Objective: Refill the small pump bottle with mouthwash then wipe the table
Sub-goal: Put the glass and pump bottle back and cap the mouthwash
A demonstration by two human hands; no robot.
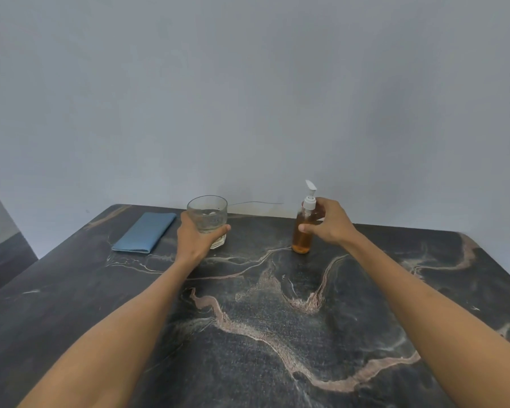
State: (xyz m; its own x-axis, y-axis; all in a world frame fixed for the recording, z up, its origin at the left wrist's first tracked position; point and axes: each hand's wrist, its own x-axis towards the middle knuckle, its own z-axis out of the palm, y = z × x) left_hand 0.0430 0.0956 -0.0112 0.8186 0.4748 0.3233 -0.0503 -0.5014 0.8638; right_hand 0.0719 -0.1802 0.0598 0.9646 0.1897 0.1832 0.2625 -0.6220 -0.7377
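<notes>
A small pump bottle (302, 237) with amber liquid and a white pump head stands upright near the table's far edge. My right hand (330, 221) grips its upper body, thumb in front and fingers behind. Left of it stands a clear glass (208, 214) holding clear liquid. My left hand (195, 236) is curled round the glass's lower half, and the glass rests on the dark marble table (248, 319). A folded blue cloth (145, 237) lies flat at the far left.
A plain grey wall rises right behind the table's far edge. A thin wire (256, 202) runs along that edge between glass and bottle. The table's left edge drops off beside the cloth.
</notes>
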